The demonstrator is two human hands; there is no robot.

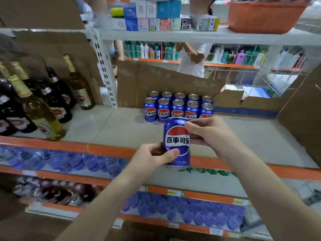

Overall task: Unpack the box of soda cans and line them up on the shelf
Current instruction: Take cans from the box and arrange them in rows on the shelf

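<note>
I hold one blue soda can [177, 136] upright in the air above the front edge of the grey shelf [107, 129]. My left hand [156, 158] grips its lower part, thumb across the front. My right hand [210, 132] pinches its upper right side. Behind it, several matching cans [163, 110] stand in two rows at the back of the shelf, against a torn cardboard sheet [166, 80]. The box the cans come from is not in view.
Glass bottles [40, 108] crowd the shelf's left side. Cardboard [302, 115] walls off the right end. An orange rail [69, 147] runs along the shelf front, with blue bottle tops [60, 160] on the shelf below. A person [192, 56] stands beyond the rack.
</note>
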